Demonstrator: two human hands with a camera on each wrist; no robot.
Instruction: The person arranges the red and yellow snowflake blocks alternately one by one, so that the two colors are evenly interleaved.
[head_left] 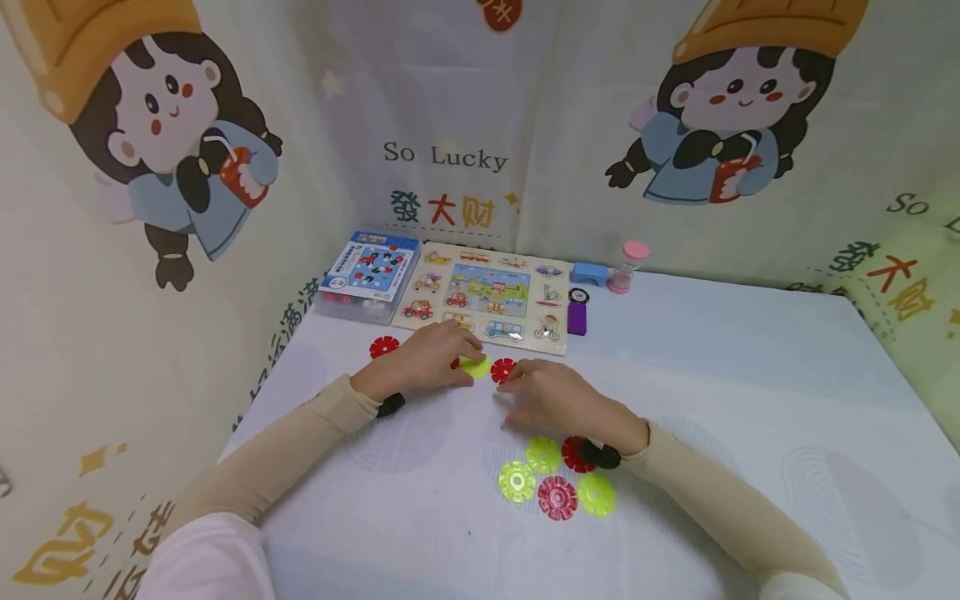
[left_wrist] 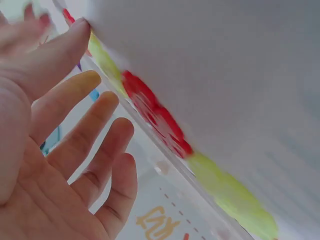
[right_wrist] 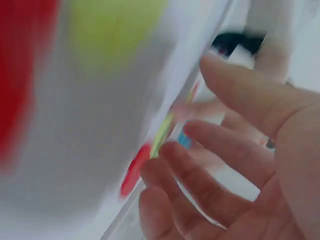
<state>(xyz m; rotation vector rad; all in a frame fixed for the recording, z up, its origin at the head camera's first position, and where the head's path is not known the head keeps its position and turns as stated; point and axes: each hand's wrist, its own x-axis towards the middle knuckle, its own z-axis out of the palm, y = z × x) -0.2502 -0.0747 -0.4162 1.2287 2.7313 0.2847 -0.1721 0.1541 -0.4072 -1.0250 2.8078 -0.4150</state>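
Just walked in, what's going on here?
A person is working with red and yellow-green flower-shaped discs. The left-hand grip is open over a row of them, at a yellow-green disc; the right-hand grip is open beside a red disc. Neither visibly holds one. Five more lie clustered nearer the person; the picture puzzle board sits behind the row.

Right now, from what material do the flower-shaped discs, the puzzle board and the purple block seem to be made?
The flower-shaped discs look like glossy moulded plastic: highlights shine on their ridged petals. The puzzle board seems to be printed wood or thick card, with a pale tan border; glints suggest a shiny surface. The purple block is evenly coloured: perhaps painted wood or plastic.
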